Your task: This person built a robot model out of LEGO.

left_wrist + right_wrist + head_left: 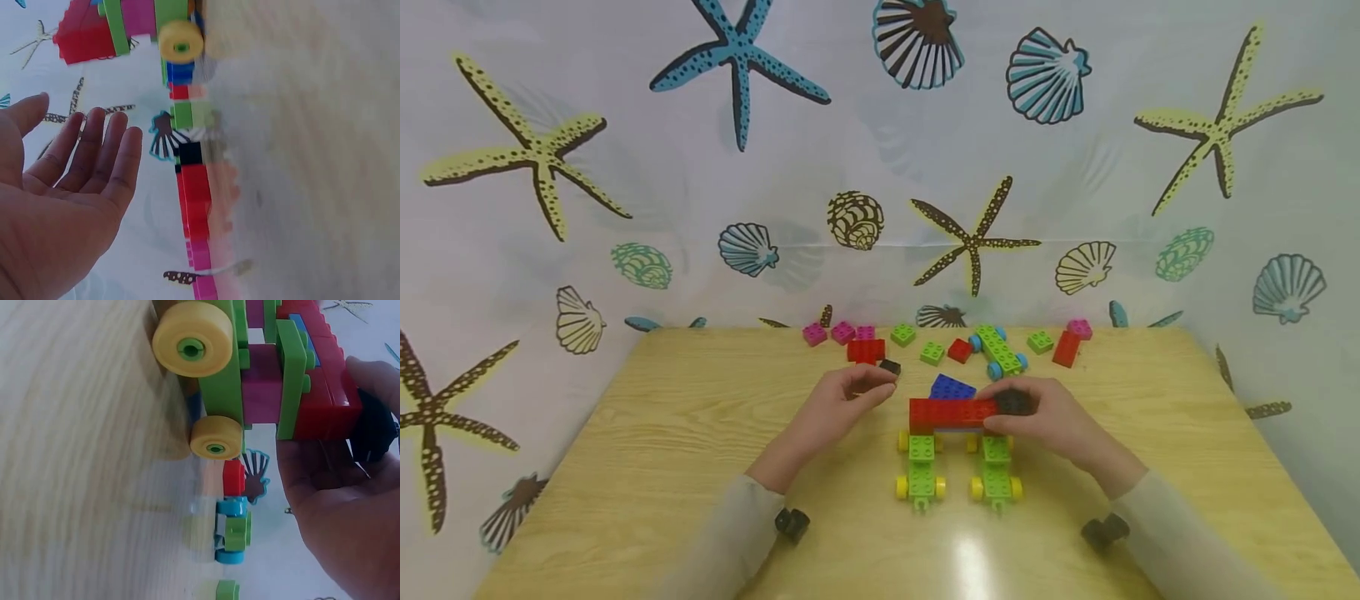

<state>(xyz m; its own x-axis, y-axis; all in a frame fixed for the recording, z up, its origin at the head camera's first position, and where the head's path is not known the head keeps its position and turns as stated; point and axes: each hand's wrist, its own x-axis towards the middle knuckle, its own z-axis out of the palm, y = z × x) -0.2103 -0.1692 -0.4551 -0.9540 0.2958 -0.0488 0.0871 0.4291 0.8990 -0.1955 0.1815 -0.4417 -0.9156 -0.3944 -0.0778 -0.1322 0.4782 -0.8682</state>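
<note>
Right hand [1052,417] grips the right end of a long red brick [951,412], fingers curled round it & a black piece [1013,402] at that end. The brick lies crosswise atop two green wheeled bases [958,471] w/ yellow wheels, standing side by side near the middle of the desk [662,450], just in front of the person. A blue brick [952,387] sits right behind the red one, touching or nearly so. Right wrist view shows a pink block [262,384] between green base & red brick, thumb on the brick's end.

Left hand [842,404] is just left of the red brick, apart from it. Head view shows its fingers bent inward near a small black piece [890,367]; left wrist view shows the palm bare, fingers fairly straight, holding nothing.

Along the desk's far edge: loose pink bricks [838,333], green bricks [917,343], red bricks [867,351], plus a green base w/ blue wheels [998,352]. Behind it all hangs a starfish-and-shell print curtain [625,167].
</note>
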